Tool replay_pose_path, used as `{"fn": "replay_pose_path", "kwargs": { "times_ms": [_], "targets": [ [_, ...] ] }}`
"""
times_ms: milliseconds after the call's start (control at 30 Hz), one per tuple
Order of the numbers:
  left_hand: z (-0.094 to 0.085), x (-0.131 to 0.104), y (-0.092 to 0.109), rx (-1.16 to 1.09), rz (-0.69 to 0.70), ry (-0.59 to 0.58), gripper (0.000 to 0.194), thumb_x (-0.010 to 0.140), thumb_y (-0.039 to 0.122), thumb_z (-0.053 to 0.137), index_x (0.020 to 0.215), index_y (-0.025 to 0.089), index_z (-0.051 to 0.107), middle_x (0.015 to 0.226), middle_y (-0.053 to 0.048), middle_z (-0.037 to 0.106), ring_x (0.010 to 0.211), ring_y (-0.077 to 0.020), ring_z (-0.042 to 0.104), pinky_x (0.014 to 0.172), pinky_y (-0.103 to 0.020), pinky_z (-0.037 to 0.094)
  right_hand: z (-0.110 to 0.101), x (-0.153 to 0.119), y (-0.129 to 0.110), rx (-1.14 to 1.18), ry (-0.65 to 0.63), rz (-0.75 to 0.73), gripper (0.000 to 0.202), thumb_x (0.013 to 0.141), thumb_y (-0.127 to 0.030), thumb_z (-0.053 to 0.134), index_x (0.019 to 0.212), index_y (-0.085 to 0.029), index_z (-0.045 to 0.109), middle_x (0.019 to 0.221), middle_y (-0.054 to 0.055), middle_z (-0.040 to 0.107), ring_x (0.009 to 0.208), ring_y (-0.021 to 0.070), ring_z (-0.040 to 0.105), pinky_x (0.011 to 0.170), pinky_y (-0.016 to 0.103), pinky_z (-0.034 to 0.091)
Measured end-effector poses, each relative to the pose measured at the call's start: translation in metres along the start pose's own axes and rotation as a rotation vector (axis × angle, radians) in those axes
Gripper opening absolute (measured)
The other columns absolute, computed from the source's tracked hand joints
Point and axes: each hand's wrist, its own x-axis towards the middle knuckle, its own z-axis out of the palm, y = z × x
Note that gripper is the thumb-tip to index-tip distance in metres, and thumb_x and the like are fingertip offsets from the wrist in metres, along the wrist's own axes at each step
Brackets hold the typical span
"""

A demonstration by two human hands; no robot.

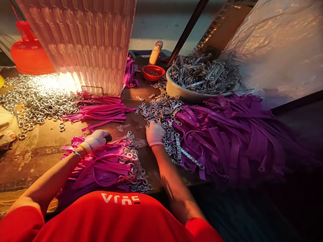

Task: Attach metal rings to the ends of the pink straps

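Note:
My left hand [96,139], in a white dotted glove with a dark fingertip patch, rests over a pile of purple straps [101,168] near the table's front edge. Its fingers are curled together, and whatever they hold is hidden. Metal rings [132,154] hang at the right ends of these straps. My right hand [155,133], also gloved, reaches the near edge of a heap of small metal links [161,109]. Its fingers are bent inward, and I cannot make out what is in them. Metal chain pieces [178,148] lie just right of that hand.
A large basin [176,89] heaped with metal chain pieces stands behind a big pile of purple straps [239,134]. A small red bowl [153,73] sits at the back. Left are a ridged plastic sheet [88,43], a red lamp [32,57] and scattered metal rings [42,101].

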Motion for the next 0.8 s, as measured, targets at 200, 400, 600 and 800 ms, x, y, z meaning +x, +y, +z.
{"fn": "replay_pose_path", "kwargs": {
  "times_ms": [200, 400, 600, 800],
  "targets": [
    [-0.012, -0.032, 0.013, -0.941, -0.160, -0.256, 0.056, 0.084, 0.035, 0.067, 0.135, 0.013, 0.064, 0.096, -0.012, 0.073, 0.047, -0.0060, 0.047, 0.035, -0.017, 0.022, 0.013, -0.007, 0.005, 0.183, -0.049, -0.095, 0.026, 0.092, -0.024, 0.059, 0.115, -0.014, 0.068, 0.097, 0.012, 0.075, 0.090, 0.0253, 0.070, 0.076, 0.031, 0.047],
    [-0.010, -0.047, 0.013, -1.227, -0.185, -0.356, 0.052, 0.078, 0.020, 0.066, 0.129, 0.005, 0.065, 0.091, -0.013, 0.073, 0.055, -0.0100, 0.060, 0.039, -0.017, 0.033, -0.007, -0.042, -0.020, 0.427, -0.065, -0.366, 0.020, 0.092, -0.024, 0.054, 0.097, -0.019, 0.073, 0.106, 0.009, 0.073, 0.099, 0.0207, 0.067, 0.087, 0.030, 0.050],
    [-0.004, -0.050, 0.019, -1.023, -0.019, -0.320, 0.036, 0.072, 0.029, 0.077, 0.101, 0.009, 0.069, 0.077, -0.007, 0.068, 0.051, -0.0090, 0.056, 0.042, -0.018, 0.039, -0.051, -0.093, -0.069, 0.960, -0.263, -0.827, 0.036, 0.090, -0.024, 0.056, 0.125, -0.023, 0.066, 0.116, 0.004, 0.073, 0.105, 0.0193, 0.067, 0.098, 0.034, 0.050],
    [-0.008, -0.056, 0.031, -0.937, 0.042, -0.255, 0.036, 0.072, 0.035, 0.079, 0.097, 0.013, 0.066, 0.072, -0.002, 0.065, 0.050, -0.0082, 0.054, 0.044, -0.018, 0.040, -0.062, -0.108, -0.089, 1.030, -0.402, -0.749, 0.032, 0.088, -0.025, 0.057, 0.117, -0.019, 0.067, 0.106, 0.003, 0.074, 0.096, 0.0175, 0.066, 0.091, 0.031, 0.051]
  ]
}}
